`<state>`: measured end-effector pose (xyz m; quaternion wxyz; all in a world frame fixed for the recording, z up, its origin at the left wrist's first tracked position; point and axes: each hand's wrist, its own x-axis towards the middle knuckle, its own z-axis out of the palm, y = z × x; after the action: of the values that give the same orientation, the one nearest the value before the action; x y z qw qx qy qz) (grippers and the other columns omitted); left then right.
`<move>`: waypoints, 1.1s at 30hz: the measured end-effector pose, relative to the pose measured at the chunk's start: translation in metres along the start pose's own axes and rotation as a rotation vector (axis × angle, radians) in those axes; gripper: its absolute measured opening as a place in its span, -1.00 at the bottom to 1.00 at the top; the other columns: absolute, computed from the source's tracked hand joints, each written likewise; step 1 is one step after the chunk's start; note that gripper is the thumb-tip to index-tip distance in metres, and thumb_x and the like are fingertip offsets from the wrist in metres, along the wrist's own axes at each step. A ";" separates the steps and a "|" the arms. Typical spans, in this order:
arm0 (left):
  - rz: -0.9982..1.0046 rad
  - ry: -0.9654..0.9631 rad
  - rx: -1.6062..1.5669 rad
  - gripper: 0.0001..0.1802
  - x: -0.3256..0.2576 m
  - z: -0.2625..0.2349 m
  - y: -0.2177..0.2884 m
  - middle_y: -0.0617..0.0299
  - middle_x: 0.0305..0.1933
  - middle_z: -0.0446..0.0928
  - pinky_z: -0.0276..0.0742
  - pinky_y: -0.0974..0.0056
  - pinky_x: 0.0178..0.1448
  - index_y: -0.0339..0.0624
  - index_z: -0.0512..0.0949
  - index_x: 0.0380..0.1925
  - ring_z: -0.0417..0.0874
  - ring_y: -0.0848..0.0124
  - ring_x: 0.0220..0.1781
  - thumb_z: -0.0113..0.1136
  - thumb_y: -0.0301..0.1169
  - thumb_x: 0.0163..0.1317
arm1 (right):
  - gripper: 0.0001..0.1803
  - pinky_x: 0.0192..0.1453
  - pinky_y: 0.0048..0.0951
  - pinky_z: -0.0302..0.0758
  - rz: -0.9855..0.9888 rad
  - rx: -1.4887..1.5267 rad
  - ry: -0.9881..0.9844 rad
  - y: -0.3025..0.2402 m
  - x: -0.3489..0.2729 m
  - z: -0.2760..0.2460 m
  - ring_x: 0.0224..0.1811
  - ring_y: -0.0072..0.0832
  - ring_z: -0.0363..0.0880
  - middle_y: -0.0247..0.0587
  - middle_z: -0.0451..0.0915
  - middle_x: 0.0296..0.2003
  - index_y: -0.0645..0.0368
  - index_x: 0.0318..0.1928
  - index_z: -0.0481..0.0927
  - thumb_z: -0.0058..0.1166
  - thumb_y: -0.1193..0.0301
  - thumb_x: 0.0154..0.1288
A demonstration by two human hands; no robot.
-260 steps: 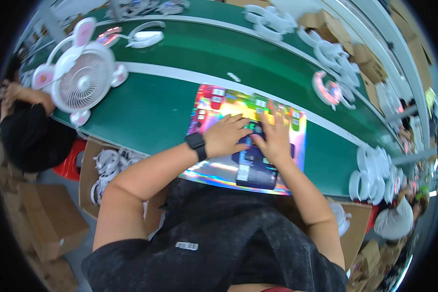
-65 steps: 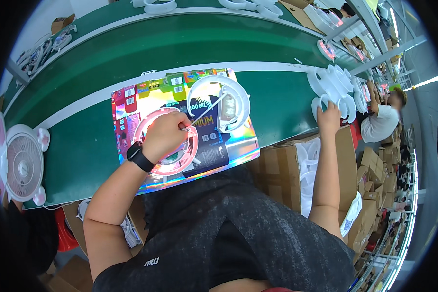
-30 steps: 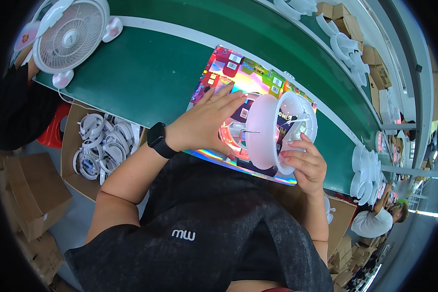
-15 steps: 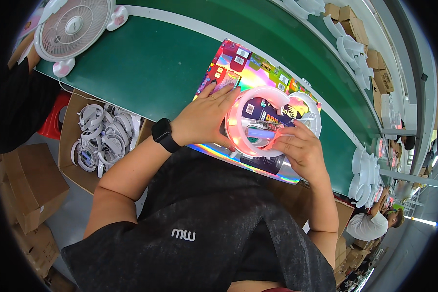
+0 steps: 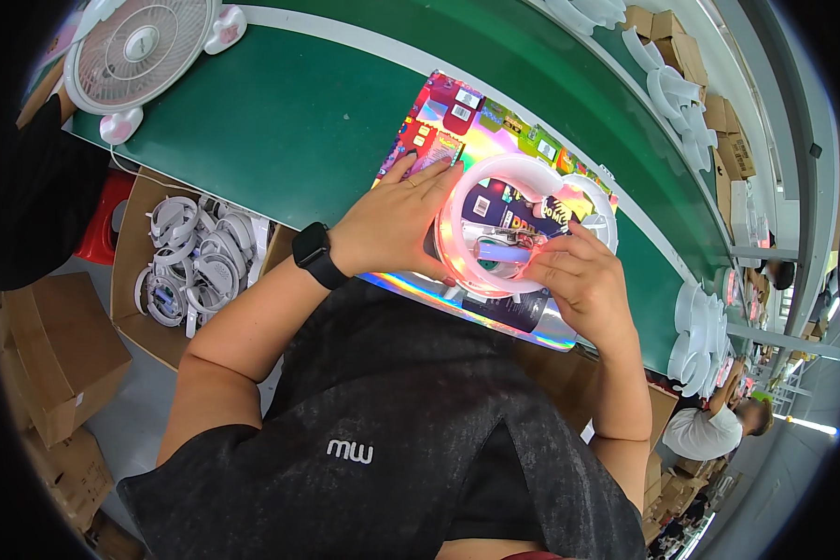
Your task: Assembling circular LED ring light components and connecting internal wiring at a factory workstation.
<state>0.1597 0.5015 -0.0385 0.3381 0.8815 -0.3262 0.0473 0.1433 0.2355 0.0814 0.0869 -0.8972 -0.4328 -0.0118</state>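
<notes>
A white ring-shaped housing (image 5: 450, 210), glowing pink-red from inside, stands on a shiny, brightly printed sheet (image 5: 506, 142). My left hand (image 5: 397, 222) grips its left side, thumb at the near edge and fingers spread along the far side. Inside the ring lie a purple cylindrical battery (image 5: 502, 253) and thin wires. At the ring's right side, my right hand (image 5: 577, 280) has its fingers pinched together beside the wires; whatever lies between the fingertips is hidden. Behind those fingers another round white part (image 5: 605, 217) shows, touching or close to the ring.
The sheet lies on a green worktable (image 5: 280, 121). A white fan (image 5: 142, 56) stands at the far left. Below the table edge, an open carton (image 5: 131, 280) holds several white ring parts. More curved white parts (image 5: 695, 341) sit at the right, with a person (image 5: 705, 434) beyond.
The ring has tilted slightly under my left hand. My right hand has shifted a little up and right, its fingers now covering more of the round white part.
</notes>
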 end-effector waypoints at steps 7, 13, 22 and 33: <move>-0.011 0.000 0.001 0.31 0.000 0.000 0.003 -0.17 0.42 0.24 -0.09 -0.10 0.56 -0.36 0.13 0.37 0.21 0.04 0.50 0.43 0.31 -0.24 | -0.71 0.29 -0.08 0.47 0.035 0.049 -0.046 -0.010 -0.003 0.015 -0.02 -0.35 0.59 -0.41 0.67 -0.29 0.07 -0.32 0.70 0.19 0.58 -0.18; -0.030 -0.226 0.019 0.26 -0.022 -0.041 0.040 -0.22 0.34 0.34 0.00 -0.04 0.53 -0.38 0.09 0.40 0.34 0.00 0.41 0.39 0.26 -0.13 | -0.61 0.22 -0.13 0.49 0.092 -0.172 0.009 -0.030 -0.019 -0.003 0.04 -0.16 0.56 -0.23 0.62 -0.09 0.13 -0.22 0.65 0.16 0.63 -0.20; -0.278 -0.055 -0.529 -0.55 0.043 -0.042 0.042 0.08 -0.04 0.67 0.55 0.26 0.04 -0.30 0.52 0.13 0.69 0.29 -0.07 0.24 -0.31 0.28 | -0.62 0.12 -0.30 0.48 0.820 0.552 0.521 -0.031 -0.061 0.056 0.01 -0.19 0.60 0.01 0.60 -0.04 0.30 0.05 0.53 0.20 0.45 0.23; -0.404 -0.180 -0.896 -0.71 0.058 0.031 0.043 0.14 -0.12 0.67 0.54 0.36 0.03 -0.34 0.62 -0.07 0.65 0.44 -0.06 0.17 -0.39 0.29 | -0.80 -0.05 -0.59 0.51 0.907 0.657 0.569 -0.032 -0.066 0.084 -0.14 -0.64 0.58 -0.27 0.65 -0.15 0.35 -0.05 0.59 0.05 0.46 0.46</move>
<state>0.1752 0.4266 -0.0202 0.6565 0.6957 -0.1653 -0.2403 0.0726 0.2181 -0.0028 0.4662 -0.8798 0.0502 -0.0783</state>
